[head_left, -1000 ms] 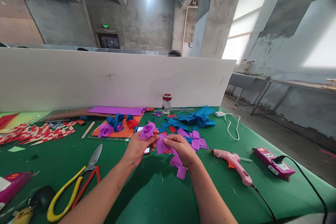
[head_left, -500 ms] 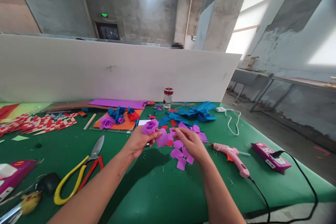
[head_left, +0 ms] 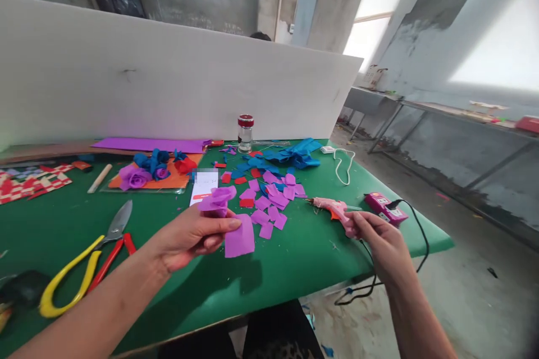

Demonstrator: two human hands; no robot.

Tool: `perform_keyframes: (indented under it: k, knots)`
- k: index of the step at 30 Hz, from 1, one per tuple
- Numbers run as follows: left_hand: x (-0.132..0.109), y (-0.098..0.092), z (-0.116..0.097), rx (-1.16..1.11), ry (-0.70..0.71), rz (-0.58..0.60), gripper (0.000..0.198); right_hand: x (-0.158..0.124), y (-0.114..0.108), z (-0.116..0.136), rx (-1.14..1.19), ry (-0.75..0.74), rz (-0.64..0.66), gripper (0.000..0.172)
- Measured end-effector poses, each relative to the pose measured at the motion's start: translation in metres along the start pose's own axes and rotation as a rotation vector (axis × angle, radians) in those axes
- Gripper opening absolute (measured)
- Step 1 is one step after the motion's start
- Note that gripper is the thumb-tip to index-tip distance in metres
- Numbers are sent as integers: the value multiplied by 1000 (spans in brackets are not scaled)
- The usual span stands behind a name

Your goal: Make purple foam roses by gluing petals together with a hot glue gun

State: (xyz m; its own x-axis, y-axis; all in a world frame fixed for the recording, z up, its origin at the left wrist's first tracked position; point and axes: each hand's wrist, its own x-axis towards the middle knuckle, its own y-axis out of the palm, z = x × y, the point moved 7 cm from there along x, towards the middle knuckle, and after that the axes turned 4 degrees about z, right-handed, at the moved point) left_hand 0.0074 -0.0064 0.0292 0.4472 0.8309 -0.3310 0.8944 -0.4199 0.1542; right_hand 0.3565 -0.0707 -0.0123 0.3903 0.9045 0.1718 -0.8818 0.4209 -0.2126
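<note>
My left hand (head_left: 196, 235) is closed round a purple paper rose (head_left: 219, 199), and a loose purple petal (head_left: 241, 240) is pinched under its thumb, hanging over the table's front half. At the right, my right hand (head_left: 381, 238) has its fingers closed on the handle of a pink hot glue gun (head_left: 328, 206). The gun lies on the green table with its nozzle facing left. Between the two hands, purple petals (head_left: 269, 216) are scattered, with a few red pieces (head_left: 246, 202) among them.
Yellow-and-red-handled scissors (head_left: 115, 224) lie left of my arm. Behind are finished paper flowers (head_left: 137, 178), a phone (head_left: 205, 182), a red-lidded jar (head_left: 245, 133) and blue crepe paper (head_left: 301, 154). The gun's black cord runs near a magenta power box (head_left: 383, 206). A white panel (head_left: 168, 78) borders the back.
My right hand has moved from the petals to the glue gun's handle and closed on it. The left hand, with rose and petal, has come nearer. The view has turned right and down.
</note>
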Motion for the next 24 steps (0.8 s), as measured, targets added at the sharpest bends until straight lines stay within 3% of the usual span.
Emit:
perform_keyframes:
  k: [5, 7, 9, 12, 17, 20, 24]
  knots:
    - [10, -3, -1, 79, 87, -98, 26, -35, 136, 34, 473, 193, 518, 39]
    - [13, -1, -3, 102, 90, -107, 26, -41, 176, 42, 561, 248, 623, 42]
    - [15, 3, -6, 128, 101, -88, 25, -41, 198, 43, 585, 264, 656, 36]
    - [20, 5, -13, 198, 144, -34, 24, -36, 200, 34, 631, 301, 577, 29]
    - [56, -6, -27, 390, 189, -21, 30, -36, 159, 10, 658, 335, 395, 28]
    - [93, -3, -23, 482, 92, 11, 35, -40, 145, 0, 662, 348, 381, 28]
    - [132, 2, -15, 556, -43, -75, 48, -42, 140, 1, 527, 262, 385, 28]
